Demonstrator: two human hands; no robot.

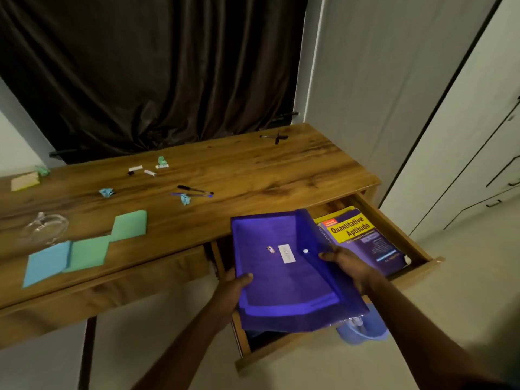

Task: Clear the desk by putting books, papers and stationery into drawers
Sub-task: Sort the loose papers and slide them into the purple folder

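Observation:
A purple plastic folder (284,266) with a white snap button hangs over the open drawer (399,235) at the desk's right end. My left hand (233,288) grips its near left edge, thumb on top. My right hand (349,266) holds its right side by the flap. In the drawer lies a "Quantitative Aptitude" book (363,237), partly hidden by the folder. On the wooden desk (253,170) lie green and blue paper sheets (84,246), pens (195,191), crossed pens (275,137), small erasers or caps (143,170) and crumpled paper bits (106,192).
A clear glass dish (46,226) sits near the desk's left front. A yellow notepad (24,181) lies at far left. A blue bucket (363,327) stands on the floor under the drawer. Dark curtains hang behind; white wardrobe doors (464,164) stand at right.

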